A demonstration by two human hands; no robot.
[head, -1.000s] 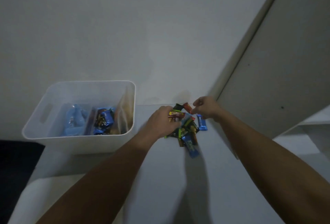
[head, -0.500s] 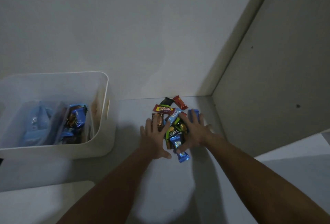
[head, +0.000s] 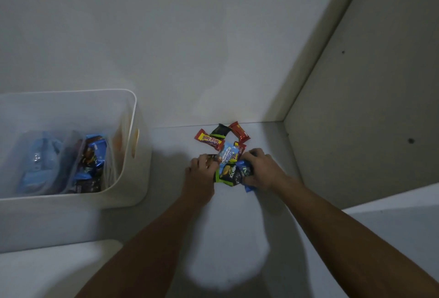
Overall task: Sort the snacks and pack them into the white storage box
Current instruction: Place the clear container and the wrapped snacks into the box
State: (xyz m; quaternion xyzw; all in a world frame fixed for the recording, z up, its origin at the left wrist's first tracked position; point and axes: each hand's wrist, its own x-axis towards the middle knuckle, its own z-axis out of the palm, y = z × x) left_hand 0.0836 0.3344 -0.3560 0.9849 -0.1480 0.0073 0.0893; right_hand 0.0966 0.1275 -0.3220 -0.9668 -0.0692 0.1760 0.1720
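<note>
A small pile of wrapped snacks [head: 225,153] lies on the white surface near the back corner. It includes a red and yellow bar [head: 209,139], a black and green packet [head: 220,130], a red packet [head: 239,130] and a light blue packet [head: 228,154]. My left hand [head: 202,170] curls its fingers round the pile's left side, on a brown packet. My right hand [head: 260,169] grips a blue packet [head: 245,173] at the pile's right side. A black and green packet [head: 229,174] sits between the two hands. The white storage box [head: 133,117] stands at the left, holding blue and dark snack packets.
A wall runs behind the surface and a side panel [head: 356,107] closes it on the right. A lower white ledge [head: 47,269] lies at the bottom left, in front of the box.
My hands went from lying flat over the pile to curling round its packets from both sides. The view shifted slightly left to right, so the box now sits further left.
</note>
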